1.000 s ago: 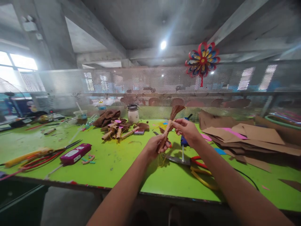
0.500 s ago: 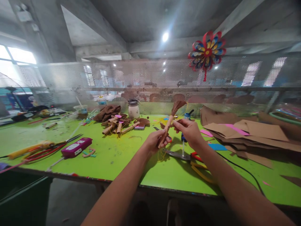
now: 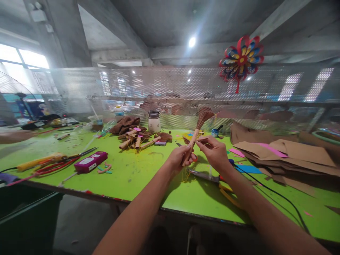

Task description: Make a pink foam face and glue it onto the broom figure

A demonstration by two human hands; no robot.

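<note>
My left hand (image 3: 183, 157) is closed around the lower part of a rolled brown paper stick (image 3: 194, 136), which tilts up to the right and flares into a pleated fan end (image 3: 204, 118). My right hand (image 3: 214, 150) is pinched beside the stick's middle, fingertips touching or very near it; what they hold is too small to make out. Loose yellow thread (image 3: 186, 175) hangs under my left hand. Below my right hand lie large scissors (image 3: 204, 176) with red and yellow handles, partly hidden by my forearm.
Several similar paper rolls (image 3: 136, 140) lie in a heap near a white jar (image 3: 154, 122). Brown paper sheets (image 3: 287, 152) are stacked at right, near a black cord (image 3: 278, 196). A purple box (image 3: 91, 162) and shears (image 3: 58, 164) lie at left. Another person's arm (image 3: 16, 136) reaches in.
The view has shifted slightly, so the table's things sit further right. My right hand has moved slightly down and away from the stick's upper part. Another person's arm has appeared at left.
</note>
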